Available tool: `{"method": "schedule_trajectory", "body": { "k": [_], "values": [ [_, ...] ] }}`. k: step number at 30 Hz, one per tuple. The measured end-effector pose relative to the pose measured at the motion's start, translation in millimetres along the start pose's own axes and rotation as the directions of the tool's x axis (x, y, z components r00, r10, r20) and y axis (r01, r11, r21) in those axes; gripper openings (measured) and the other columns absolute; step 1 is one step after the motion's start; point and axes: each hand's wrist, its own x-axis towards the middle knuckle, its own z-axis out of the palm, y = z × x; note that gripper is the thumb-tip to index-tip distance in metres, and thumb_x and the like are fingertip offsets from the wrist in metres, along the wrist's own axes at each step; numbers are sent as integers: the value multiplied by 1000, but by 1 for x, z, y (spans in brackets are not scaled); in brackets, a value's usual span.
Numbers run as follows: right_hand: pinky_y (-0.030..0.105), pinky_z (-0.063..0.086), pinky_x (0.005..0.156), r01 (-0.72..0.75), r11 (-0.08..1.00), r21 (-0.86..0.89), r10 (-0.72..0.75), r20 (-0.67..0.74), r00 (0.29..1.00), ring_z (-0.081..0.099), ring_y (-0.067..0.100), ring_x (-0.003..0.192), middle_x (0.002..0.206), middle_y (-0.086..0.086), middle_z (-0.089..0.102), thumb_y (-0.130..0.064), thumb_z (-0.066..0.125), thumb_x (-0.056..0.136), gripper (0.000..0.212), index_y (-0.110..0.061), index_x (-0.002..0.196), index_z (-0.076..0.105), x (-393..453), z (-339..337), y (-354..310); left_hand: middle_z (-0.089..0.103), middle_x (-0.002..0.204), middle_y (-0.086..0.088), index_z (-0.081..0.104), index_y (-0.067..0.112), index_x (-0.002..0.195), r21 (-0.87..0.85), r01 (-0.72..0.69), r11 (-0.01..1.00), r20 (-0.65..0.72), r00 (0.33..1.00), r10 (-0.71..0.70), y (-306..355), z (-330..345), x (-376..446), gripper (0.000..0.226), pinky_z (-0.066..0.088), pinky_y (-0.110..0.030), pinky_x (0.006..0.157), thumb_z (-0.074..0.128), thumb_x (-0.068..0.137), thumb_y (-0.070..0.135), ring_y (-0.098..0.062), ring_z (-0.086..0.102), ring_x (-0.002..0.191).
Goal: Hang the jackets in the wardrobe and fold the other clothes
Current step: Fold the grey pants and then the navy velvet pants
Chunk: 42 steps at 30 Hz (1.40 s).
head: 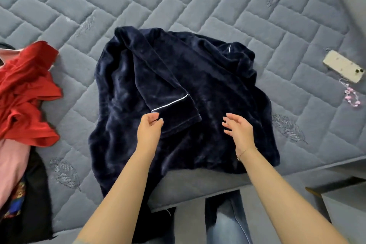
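I stood at the edge of the bed [198, 2], its grey-blue quilted cover stitched in a brick pattern with leaf shapes here and there. The navy velvet top [150, 77] lay spread flat on the cover in front of me, its lower part hanging over the bed's edge toward my jeans [227, 222]. One sleeve was folded across the top, its white-piped cuff [174, 113] lying near the middle. My left hand [149, 128] was just at the near corner of that cuff, its fingers loosely curled; whether they pinched the cloth I could not tell. My right hand [238, 128] hovered over the top beside the cuff, fingers apart and holding nothing. Left of the top sat a heap of red and pink clothes [25, 93]. Right of the top, well apart, lay a phone [343, 66] with a pink beaded strap [351, 95].
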Motion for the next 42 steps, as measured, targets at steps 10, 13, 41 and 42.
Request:
{"method": "schedule_trajectory", "body": {
  "k": [10, 13, 41, 42],
  "values": [
    [36, 44, 98, 291, 883, -367, -344, -84, 935, 54, 16, 106, 115, -1, 56, -39, 62, 90, 33, -18, 115, 60, 169, -2, -122, 58, 122, 2, 55, 25, 112, 26, -164, 986, -97, 981, 166, 98, 134, 109, 27, 47, -23, 87, 66, 88, 19, -10, 58, 104],
    [35, 44, 85, 63, 915, -398, -53, 38, 998, 57, 19, 74, 73, -8, 60, -65, 64, 78, 37, -29, 71, 64, 212, 7, -146, 51, 130, 2, 51, 25, 123, 112, -150, 982, 4, 989, 151, 113, 166, 138, 39, 46, -24, 86, 69, 88, 28, -11, 54, 108],
    [35, 24, 112, 707, 94, -701, -554, 553, 622, 32, 26, 140, 150, 9, 39, -14, 57, 88, 47, -11, 135, 53, 292, 25, -184, 18, 161, 8, 36, 41, 146, 734, -298, 610, 217, 954, 205, 145, 189, 198, 52, 20, -41, 109, 52, 97, 36, -14, 17, 148],
    [34, 23, 112, 761, 76, -644, -500, 636, 588, 31, 25, 141, 151, 9, 39, -17, 56, 91, 43, -11, 134, 55, 280, 36, -179, 37, 153, 8, 49, 37, 138, 649, -286, 705, 92, 949, 300, 147, 178, 194, 45, 20, -38, 111, 57, 94, 31, -14, 33, 141]
  ]
}}
